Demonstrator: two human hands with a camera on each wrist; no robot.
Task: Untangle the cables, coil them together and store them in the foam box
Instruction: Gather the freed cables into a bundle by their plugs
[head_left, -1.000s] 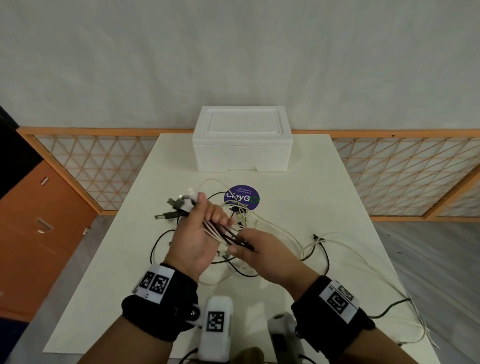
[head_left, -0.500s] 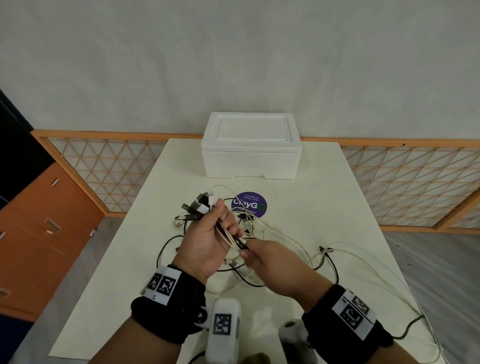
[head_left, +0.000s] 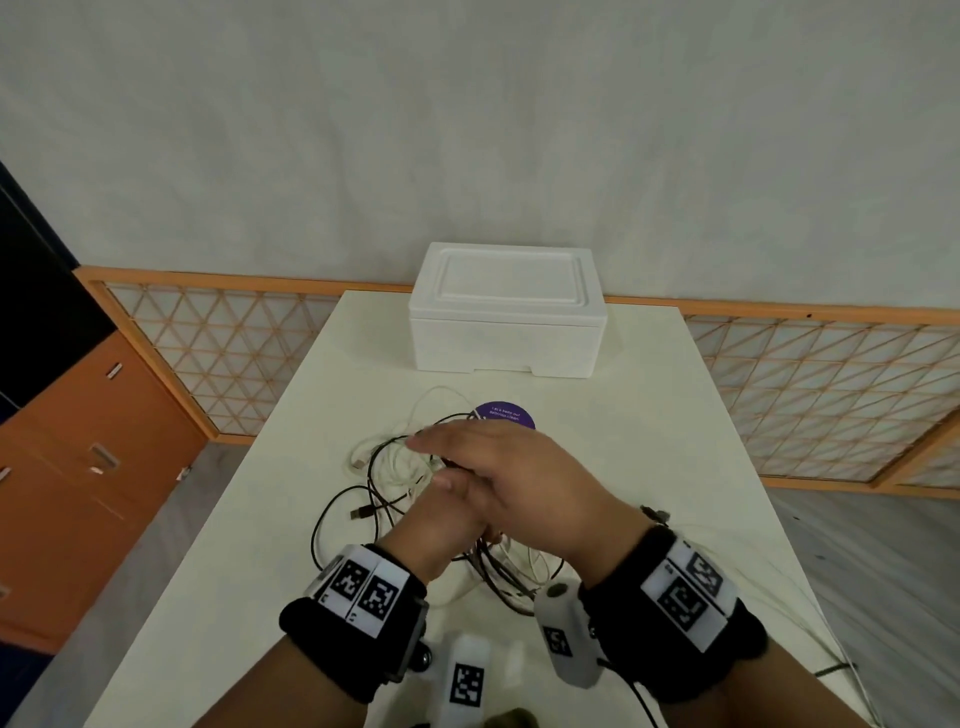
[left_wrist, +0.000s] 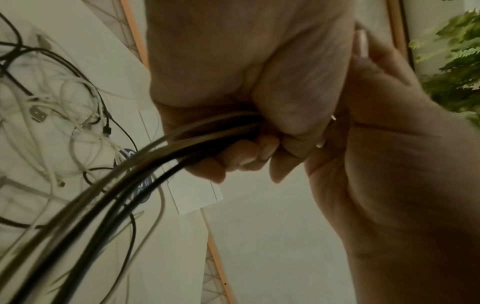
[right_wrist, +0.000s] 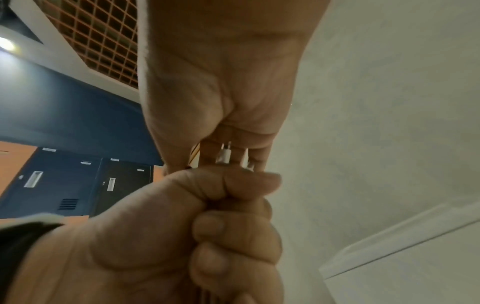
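A closed white foam box (head_left: 506, 317) stands at the far end of the table (head_left: 649, 441). Black and white cables (head_left: 384, 467) lie tangled in front of it. My left hand (head_left: 441, 519) is a fist around a bundle of cables (left_wrist: 155, 156) that hangs down to the table. Connector tips (right_wrist: 224, 154) stick up out of that fist. My right hand (head_left: 498, 462) lies flat across the top of the fist, fingers straight and pointing left, its palm (right_wrist: 221, 92) touching the tips. The left fist (right_wrist: 207, 236) fills the lower half of the right wrist view.
A round purple sticker (head_left: 505, 414) is on the table just beyond my hands. Loose cable trails off the table's right edge (head_left: 831, 670). An orange cabinet (head_left: 78, 467) stands to the left, and a lattice screen (head_left: 831, 395) runs behind the table.
My right hand has let go of the cables it pinched beside the left hand and now lies flat over the fist. The left hand still holds the bundle, turned upright.
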